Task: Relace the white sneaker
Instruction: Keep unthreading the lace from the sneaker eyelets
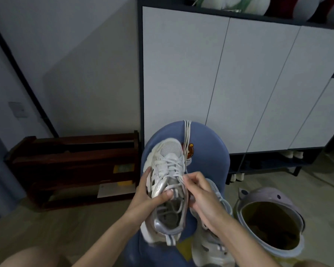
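Head view: white sneaker (pixel 167 182) held up over blue chair (pixel 206 151), toe pointing away, between both hands. Left hand (pixel 148 195) grips its left side, thumb laid across the tongue. Right hand (pixel 199 191) pinches lace (pixel 181 185) at the upper eyelets, fingers curled. Loose lace strands (pixel 187 135) run over chair back, beyond the hands. Second sneaker (pixel 210 245) lies under right forearm. Lilac bin (pixel 272 216) w/ open top to the right of right hand. Dark wood rack (pixel 73 166) left of left hand; white cabinet (pixel 229 83) behind.
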